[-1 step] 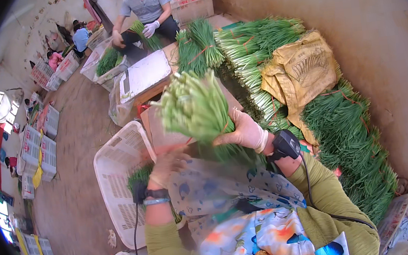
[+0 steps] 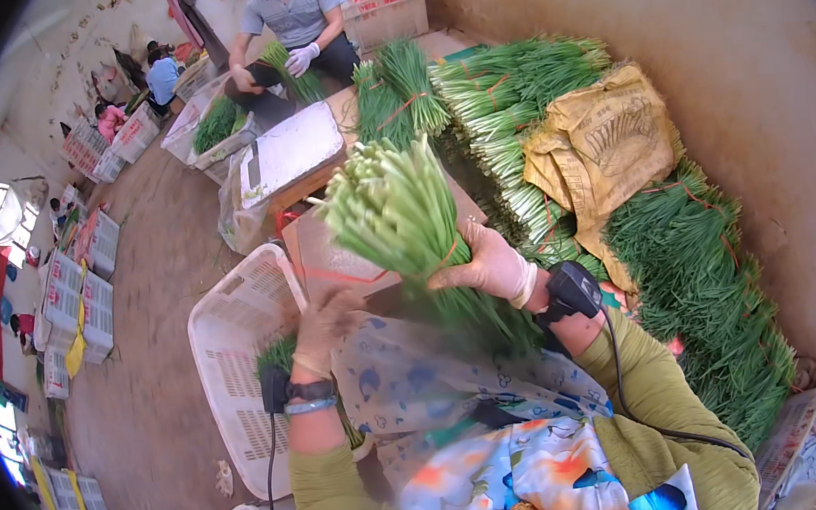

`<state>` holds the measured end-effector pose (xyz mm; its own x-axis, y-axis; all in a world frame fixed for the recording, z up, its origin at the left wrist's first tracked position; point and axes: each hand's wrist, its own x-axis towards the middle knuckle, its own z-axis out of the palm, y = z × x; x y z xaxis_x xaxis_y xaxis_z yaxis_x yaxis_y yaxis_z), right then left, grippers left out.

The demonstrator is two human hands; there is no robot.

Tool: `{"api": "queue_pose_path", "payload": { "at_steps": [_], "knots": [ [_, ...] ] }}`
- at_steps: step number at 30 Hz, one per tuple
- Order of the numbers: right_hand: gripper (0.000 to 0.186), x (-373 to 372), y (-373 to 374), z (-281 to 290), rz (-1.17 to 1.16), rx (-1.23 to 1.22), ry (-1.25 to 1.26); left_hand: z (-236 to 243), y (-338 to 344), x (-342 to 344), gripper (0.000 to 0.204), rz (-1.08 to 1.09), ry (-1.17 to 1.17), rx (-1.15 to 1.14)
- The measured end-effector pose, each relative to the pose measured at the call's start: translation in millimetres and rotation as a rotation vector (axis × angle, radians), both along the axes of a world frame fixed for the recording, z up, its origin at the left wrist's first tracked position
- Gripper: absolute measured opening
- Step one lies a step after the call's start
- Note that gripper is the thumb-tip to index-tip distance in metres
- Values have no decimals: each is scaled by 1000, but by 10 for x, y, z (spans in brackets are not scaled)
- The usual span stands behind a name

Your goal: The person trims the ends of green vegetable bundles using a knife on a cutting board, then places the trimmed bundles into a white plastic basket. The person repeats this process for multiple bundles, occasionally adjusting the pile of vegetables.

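Note:
My right hand (image 2: 490, 268), in a thin pale glove, grips a bundle of green stalks (image 2: 383, 212), held with the pale cut ends up and toward the far left, the green leaves trailing down behind the hand. My left hand (image 2: 326, 330) is blurred just below and left of the bundle, beside a thin red band stretched under the stalks; whether its fingers hold the band I cannot make out. Under the bundle are a cardboard board (image 2: 327, 249) and a patterned translucent apron (image 2: 392, 378). A white slotted crate (image 2: 233, 396) with some greens stands left of my left hand.
A co-worker (image 2: 290, 17) sits opposite, holding greens, behind a white scale (image 2: 290, 147). Banded bundles (image 2: 695, 303) are piled along the wall at right, with a yellow sack (image 2: 605, 132) on them. Stacked crates (image 2: 76, 303) line the left floor, where other people work farther back.
My left hand has shifted slightly, its blurred fingers a little higher. My right hand and the bundle have barely moved.

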<state>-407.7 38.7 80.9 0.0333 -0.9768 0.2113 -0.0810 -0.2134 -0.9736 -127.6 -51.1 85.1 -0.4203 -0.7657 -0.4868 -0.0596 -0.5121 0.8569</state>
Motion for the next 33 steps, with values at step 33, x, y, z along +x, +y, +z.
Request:
{"api": "queue_pose_path", "payload": {
  "at_steps": [33],
  "knots": [
    [50,-938,-1406,-2259,-169,553,489,-1882,-2057,71,99,-360,-1400,-1031]
  ]
}}
